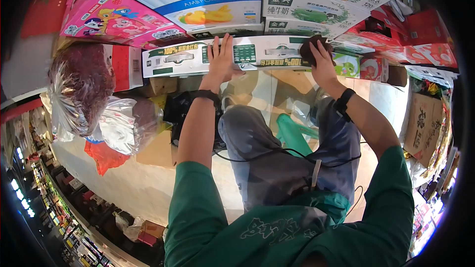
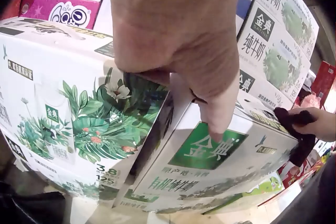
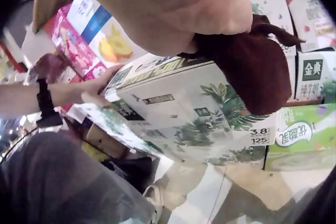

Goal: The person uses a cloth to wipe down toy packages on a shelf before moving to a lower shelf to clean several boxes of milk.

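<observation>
Two white milk boxes with green print, a left one point(image 1: 158, 67) point(image 2: 79, 113) and a right one point(image 1: 263, 59) point(image 3: 178, 111), stand side by side. My left hand point(image 1: 221, 62) point(image 2: 184, 45) rests on top near where they meet, its fingers straight. Its thumb lies over the front edge of the right box, on the green label. At the right end of that box, my right hand point(image 1: 324, 64) point(image 3: 173, 8) holds a dark brown cloth point(image 1: 307, 53) point(image 2: 296, 129) point(image 3: 257, 74) against the top. The cloth hangs over the edge, and the palm hides part of it.
Behind stand stacked cartons: a pink one point(image 1: 116, 22), a white-and-blue one point(image 1: 198, 0) and white milk cartons point(image 1: 326, 0). Bagged dark red goods point(image 1: 81, 84) are at the left. A green stool point(image 1: 292, 133) is between the person's legs. A brown carton point(image 1: 423, 126) stands right.
</observation>
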`<state>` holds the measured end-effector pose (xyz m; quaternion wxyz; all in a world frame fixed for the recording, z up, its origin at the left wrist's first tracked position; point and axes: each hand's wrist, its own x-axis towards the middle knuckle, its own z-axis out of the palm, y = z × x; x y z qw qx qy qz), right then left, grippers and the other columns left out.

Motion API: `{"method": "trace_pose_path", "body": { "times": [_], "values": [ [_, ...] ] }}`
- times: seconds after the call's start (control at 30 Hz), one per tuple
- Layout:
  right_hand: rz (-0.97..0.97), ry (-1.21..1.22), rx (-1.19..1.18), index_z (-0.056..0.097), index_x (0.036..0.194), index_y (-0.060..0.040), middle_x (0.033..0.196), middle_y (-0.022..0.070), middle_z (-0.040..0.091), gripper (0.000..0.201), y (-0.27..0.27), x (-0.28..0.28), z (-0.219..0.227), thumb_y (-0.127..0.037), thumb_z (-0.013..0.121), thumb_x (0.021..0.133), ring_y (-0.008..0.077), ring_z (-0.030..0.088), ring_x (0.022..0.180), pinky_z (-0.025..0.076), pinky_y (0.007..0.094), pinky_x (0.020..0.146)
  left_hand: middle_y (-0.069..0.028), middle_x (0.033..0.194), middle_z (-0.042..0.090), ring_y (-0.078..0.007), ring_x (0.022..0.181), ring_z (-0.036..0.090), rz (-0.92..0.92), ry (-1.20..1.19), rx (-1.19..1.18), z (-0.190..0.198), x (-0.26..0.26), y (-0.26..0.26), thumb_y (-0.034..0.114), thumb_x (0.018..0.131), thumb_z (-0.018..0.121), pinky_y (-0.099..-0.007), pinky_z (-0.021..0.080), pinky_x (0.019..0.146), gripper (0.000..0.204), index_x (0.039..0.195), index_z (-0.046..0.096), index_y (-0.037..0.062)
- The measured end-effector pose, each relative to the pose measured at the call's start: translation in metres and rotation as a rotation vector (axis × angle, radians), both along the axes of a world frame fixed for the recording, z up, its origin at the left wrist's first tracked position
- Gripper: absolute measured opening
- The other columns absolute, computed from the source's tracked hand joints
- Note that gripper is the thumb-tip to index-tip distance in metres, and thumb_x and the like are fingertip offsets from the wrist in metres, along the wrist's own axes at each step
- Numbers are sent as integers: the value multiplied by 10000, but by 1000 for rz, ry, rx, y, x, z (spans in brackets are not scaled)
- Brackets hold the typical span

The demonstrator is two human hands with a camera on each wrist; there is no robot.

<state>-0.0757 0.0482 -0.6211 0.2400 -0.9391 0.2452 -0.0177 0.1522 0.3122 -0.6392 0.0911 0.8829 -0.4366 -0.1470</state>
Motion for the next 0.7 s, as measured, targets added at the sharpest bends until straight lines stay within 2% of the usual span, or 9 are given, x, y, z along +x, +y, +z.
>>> {"method": "trace_pose_path", "body": {
  "times": [0.13,0.17,0.27,0.33,0.37,0.47,0.53,0.57,0.7],
  "values": [
    [236,-18,36,385,1403,-64,1476,219,302,746,31,-1,-3,47,604,699,455,373,1277,317,471,1104,-100,1567,134,-377,1442,78,2,54,-41,1,3,3,401,533,883,-545,73,1145,1285,1493,104,51],
    [280,-22,43,387,1403,-67,1477,212,305,745,40,1,1,41,605,698,453,376,1278,324,469,1098,-144,1563,128,-388,1441,81,-7,85,-91,-1,7,5,382,546,881,-546,70,1146,1269,1493,106,46],
    [388,8,64,387,1410,-86,1491,180,304,757,68,17,13,41,600,695,450,377,1285,338,466,1088,-186,1557,116,-396,1439,80,14,14,-196,17,14,20,383,537,884,-542,83,1147,1281,1494,103,45],
    [437,88,81,377,1425,-116,1512,144,289,784,86,33,27,65,586,691,449,369,1296,338,468,1087,-199,1560,85,-400,1441,62,45,-18,-111,25,18,32,418,528,884,-547,94,1143,1328,1503,65,42],
    [484,8,36,372,1428,-119,1506,120,307,770,94,39,11,44,579,704,450,390,1273,351,465,1073,-198,1561,83,-400,1441,60,61,-5,-52,27,20,38,427,523,884,-545,93,1144,1336,1503,62,43],
    [613,-48,-62,414,1391,-76,1471,151,351,648,116,70,7,-20,547,759,402,407,1267,327,437,1092,-192,1565,71,-397,1442,53,83,-1,18,17,23,49,448,510,883,-539,91,1144,1354,1506,55,54],
    [648,-98,-64,422,1386,-78,1465,148,359,630,131,90,0,-38,545,770,389,406,1269,307,432,1105,-188,1567,67,-394,1443,52,95,-40,-14,6,20,49,440,514,882,-535,92,1143,1346,1507,57,57],
    [663,-120,-60,427,1384,-79,1462,146,363,621,138,97,-4,-47,544,775,383,406,1270,297,429,1112,-168,1565,91,-384,1441,77,106,-70,-49,-3,22,51,459,468,881,-538,102,1141,1366,1506,81,73],
    [600,-195,-25,463,1365,-115,1471,107,368,590,149,112,-14,-83,565,784,348,423,1273,297,421,1116,-139,1570,82,-363,1445,76,96,-113,-6,-17,28,53,439,469,879,-542,107,1138,1363,1507,70,83]
  ]
}}
